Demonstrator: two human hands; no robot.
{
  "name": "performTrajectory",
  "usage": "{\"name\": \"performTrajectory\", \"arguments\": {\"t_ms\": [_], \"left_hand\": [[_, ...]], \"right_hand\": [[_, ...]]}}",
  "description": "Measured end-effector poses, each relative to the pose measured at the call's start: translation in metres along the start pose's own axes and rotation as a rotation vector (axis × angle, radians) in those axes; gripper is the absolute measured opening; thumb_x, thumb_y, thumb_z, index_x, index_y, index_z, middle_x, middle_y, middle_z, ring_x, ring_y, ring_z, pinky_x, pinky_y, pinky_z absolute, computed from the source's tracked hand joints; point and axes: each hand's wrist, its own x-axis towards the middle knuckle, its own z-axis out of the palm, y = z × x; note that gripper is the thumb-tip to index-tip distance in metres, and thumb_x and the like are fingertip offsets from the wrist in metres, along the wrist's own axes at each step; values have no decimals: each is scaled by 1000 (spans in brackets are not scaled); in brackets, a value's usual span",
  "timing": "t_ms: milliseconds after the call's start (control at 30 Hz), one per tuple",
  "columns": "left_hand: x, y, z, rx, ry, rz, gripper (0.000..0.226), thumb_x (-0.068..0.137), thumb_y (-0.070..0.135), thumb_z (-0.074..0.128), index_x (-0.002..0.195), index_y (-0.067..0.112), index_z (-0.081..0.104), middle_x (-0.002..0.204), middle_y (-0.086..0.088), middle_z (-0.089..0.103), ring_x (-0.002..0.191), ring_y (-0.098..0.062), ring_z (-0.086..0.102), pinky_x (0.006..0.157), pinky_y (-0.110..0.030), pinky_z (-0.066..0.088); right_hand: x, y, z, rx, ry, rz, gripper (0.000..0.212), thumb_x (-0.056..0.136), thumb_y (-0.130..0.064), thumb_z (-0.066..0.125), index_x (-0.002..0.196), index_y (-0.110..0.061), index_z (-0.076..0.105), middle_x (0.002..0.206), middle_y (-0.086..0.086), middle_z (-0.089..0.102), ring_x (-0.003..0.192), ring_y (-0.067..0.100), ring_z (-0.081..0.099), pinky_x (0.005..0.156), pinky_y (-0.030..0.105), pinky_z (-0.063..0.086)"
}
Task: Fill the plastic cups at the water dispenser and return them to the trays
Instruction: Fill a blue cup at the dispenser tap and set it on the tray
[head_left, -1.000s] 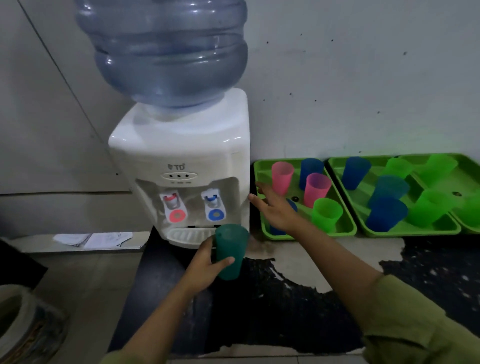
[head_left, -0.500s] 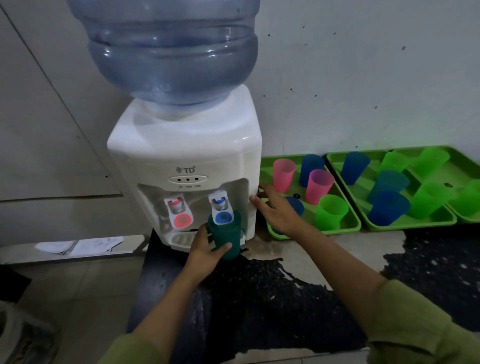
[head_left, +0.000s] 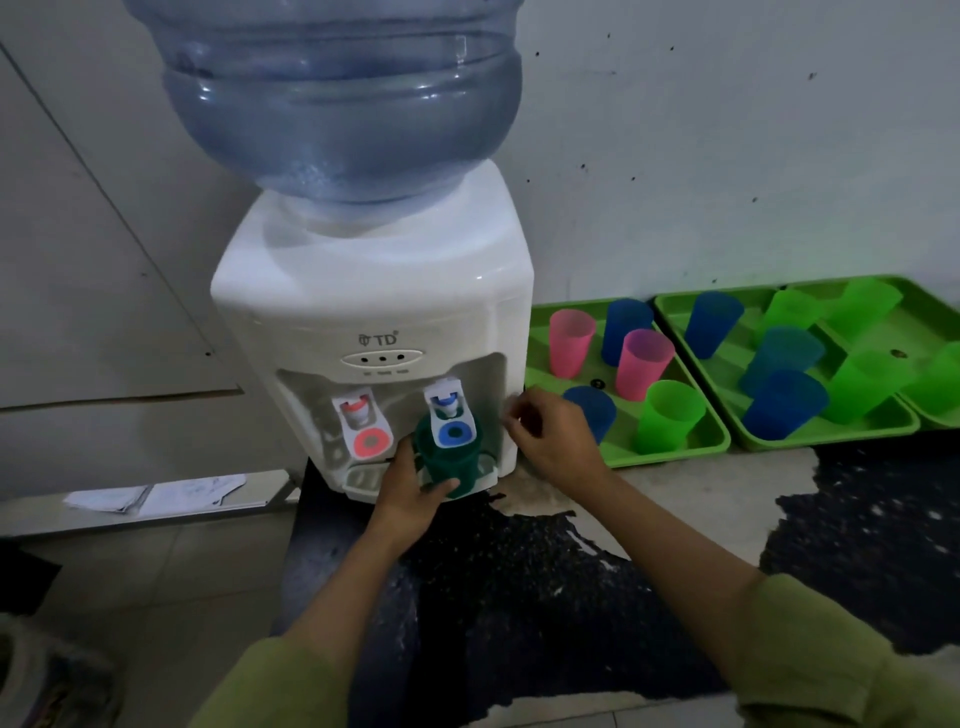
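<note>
The left hand (head_left: 410, 493) has brought the dark green cup (head_left: 449, 462) in from the open counter in front of the water dispenser (head_left: 374, 312) and now holds it in the recess, over the drip tray (head_left: 363, 475) and right under the blue tap (head_left: 451, 415), whose blue paddle overlaps the cup's mouth. Thumb and fingers wrap round the lower wall of the cup, which stands about upright. The right hand (head_left: 556, 436) has left its flat, spread pose over the corner of the nearest tray (head_left: 670, 457) and sits just beside the dispenser's right front edge. Its fingers are bent and blurred, so I cannot tell whether they touch the casing or pinch anything. No stream of water is visible, and the cup's inside is too dark to show a level. The cup looks placed for filling, and the likely next need is a press on the blue paddle, by the cup's rim or by the right hand. The other cups stand in the trays, well apart from the tap.
</note>
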Motion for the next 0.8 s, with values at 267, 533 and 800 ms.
{"name": "performTrajectory", "arguments": {"t_ms": [267, 533, 800], "left_hand": [[4, -2, -1, 41, -39, 24, 69, 76, 1, 72, 132, 18, 36, 124, 6, 49, 116, -14, 50, 101, -29, 42], [6, -3, -1, 54, -24, 14, 67, 75, 1, 73, 124, 28, 35, 118, 10, 50, 110, -9, 51, 91, -21, 43], [11, -8, -1, 69, -1, -42, 70, 71, 2, 76, 128, 15, 39, 120, 2, 52, 113, -17, 52, 93, -29, 45]], "right_hand": [[9, -19, 21, -131, -263, 82, 24, 88, -32, 60, 98, -12, 69, 77, 11, 67, 74, 25, 61, 57, 25, 33], [12, -28, 15, -109, -361, 160, 15, 85, -22, 60, 80, -9, 65, 70, 6, 59, 71, 18, 51, 49, 24, 28], [8, -46, -14, 157, -421, 257, 25, 86, -17, 57, 62, -16, 50, 58, -4, 45, 54, 9, 41, 49, 22, 33]]}}
